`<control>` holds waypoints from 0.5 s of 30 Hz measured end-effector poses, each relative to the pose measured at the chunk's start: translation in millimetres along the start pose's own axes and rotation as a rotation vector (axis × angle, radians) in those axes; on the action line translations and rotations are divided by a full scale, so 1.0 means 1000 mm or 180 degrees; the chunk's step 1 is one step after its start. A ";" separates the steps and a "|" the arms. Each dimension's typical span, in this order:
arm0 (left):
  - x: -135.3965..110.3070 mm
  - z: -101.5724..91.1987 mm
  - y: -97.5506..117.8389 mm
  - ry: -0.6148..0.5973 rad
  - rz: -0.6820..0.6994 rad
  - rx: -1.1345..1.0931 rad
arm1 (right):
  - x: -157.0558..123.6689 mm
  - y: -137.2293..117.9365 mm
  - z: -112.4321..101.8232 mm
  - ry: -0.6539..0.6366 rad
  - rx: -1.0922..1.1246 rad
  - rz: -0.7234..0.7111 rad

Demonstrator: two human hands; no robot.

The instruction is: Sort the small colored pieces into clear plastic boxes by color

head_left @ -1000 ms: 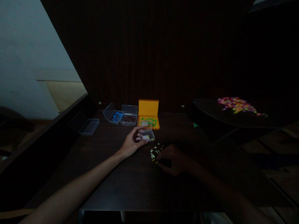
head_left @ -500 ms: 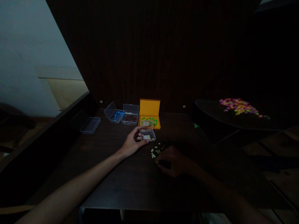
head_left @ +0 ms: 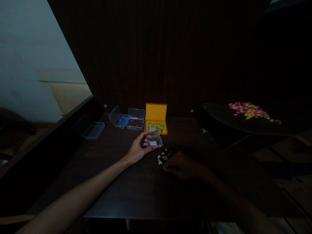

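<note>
My left hand grips the left side of a small clear plastic box, thumb along the front edge and fingers behind. The box's lid is raised; a white label and a few yellow bits show inside. In front of it, several small pale-yellow pieces lie scattered on the dark table. Beside them, in deep shadow, my right hand has thumb and forefinger pinched together at table level. What is between those fingertips is too dark and small to make out.
Behind the clear box stands an open orange box holding green pieces. To its left are open clear boxes with brown pieces and blue pieces, then another clear box. Colourful small pieces are heaped on a raised shelf at right.
My right thumb and forefinger have closed together by the pale-yellow pieces, and the hand has shifted slightly. My left hand stays on the clear box.
</note>
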State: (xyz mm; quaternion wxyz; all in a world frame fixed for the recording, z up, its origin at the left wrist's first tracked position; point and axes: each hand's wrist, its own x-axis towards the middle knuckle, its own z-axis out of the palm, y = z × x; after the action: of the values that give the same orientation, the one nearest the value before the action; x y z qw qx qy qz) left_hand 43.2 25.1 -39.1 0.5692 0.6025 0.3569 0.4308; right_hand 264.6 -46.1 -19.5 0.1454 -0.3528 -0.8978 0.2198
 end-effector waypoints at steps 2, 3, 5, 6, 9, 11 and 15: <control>0.000 0.000 0.000 0.0010 0.0009 0.0024 | 0.000 0.000 0.001 -0.0038 -0.0106 0.0080; 0.000 0.000 -0.001 0.0003 0.0011 0.0036 | -0.001 0.000 0.002 -0.0039 -0.0152 0.0091; 0.000 -0.001 -0.002 -0.0014 0.0020 0.0049 | -0.002 0.000 0.004 -0.0021 -0.0230 0.0088; 0.000 -0.001 -0.003 -0.0022 0.0022 0.0047 | -0.002 0.000 0.005 -0.0024 -0.0260 0.0075; -0.001 -0.001 -0.004 -0.0024 0.0054 0.0045 | -0.002 0.000 0.005 -0.0110 -0.0347 0.0045; -0.001 -0.001 -0.003 -0.0037 0.0079 0.0083 | -0.001 -0.002 0.003 -0.0234 -0.0488 0.0082; 0.000 0.000 -0.002 -0.0029 0.0114 0.0111 | 0.000 -0.012 0.001 -0.0508 -0.0909 0.0188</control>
State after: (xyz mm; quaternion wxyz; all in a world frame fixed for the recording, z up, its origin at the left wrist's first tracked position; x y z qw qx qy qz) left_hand 42.8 25.0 -41.3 0.5525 0.6206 0.3509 0.4319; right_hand 257.0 -54.0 -14.0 0.0155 -0.3775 -0.9179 0.1214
